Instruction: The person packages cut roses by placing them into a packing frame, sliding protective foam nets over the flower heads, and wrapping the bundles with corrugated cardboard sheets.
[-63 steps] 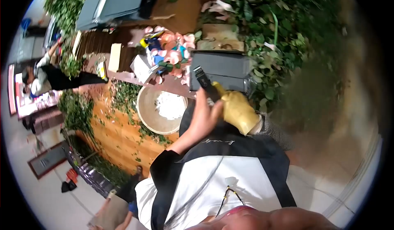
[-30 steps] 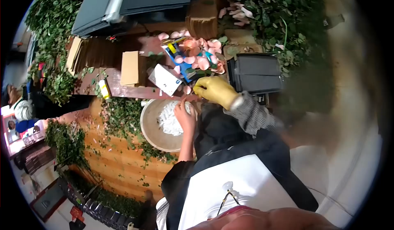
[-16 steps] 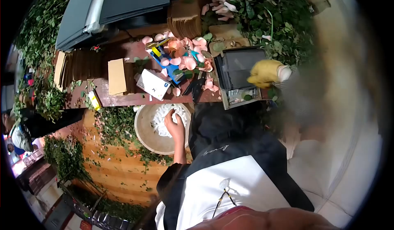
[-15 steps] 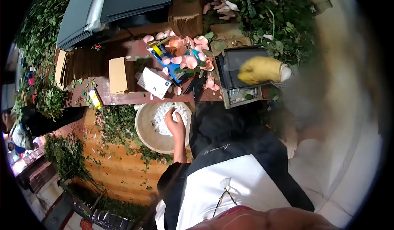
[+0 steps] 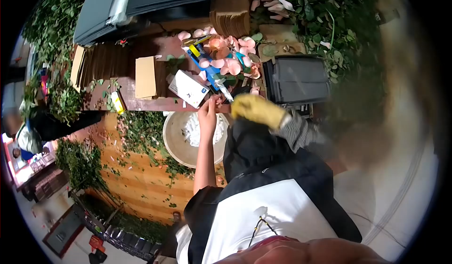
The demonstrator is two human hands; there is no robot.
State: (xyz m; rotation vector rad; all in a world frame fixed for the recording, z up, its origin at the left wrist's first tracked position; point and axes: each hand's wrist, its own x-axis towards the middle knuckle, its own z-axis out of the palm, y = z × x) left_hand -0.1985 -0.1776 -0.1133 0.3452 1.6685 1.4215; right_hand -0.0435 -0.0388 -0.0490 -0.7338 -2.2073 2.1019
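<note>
My bare left hand [image 5: 207, 116] is raised over the near side of the table, fingers pinched together. It is beside a white box [image 5: 189, 89]; what it pinches is too small to make out. Close on its right, my right hand [image 5: 256, 110] wears a yellow glove with the fingers curled in; anything inside them is hidden. A shiny whitish strip [image 5: 224, 90] shows just beyond both hands. Below my left hand stands a round basin [image 5: 171, 144] with many small white pieces [image 5: 192, 131] in it. A blue object [image 5: 207, 68] lies among pink petals [image 5: 230, 66].
A dark tray [image 5: 301, 81] sits at the table's right. Stacks of brown card [image 5: 146, 78] and dark sheets [image 5: 169, 0] stand behind. Leafy stems [image 5: 310, 19] are heaped at the back right, with more on the floor [image 5: 127, 184]. Another person [image 5: 30, 134] is at far left.
My left hand has come up out of the basin to the table edge. My gloved right hand has moved left from the dark tray to beside it. The view has shifted slightly.
</note>
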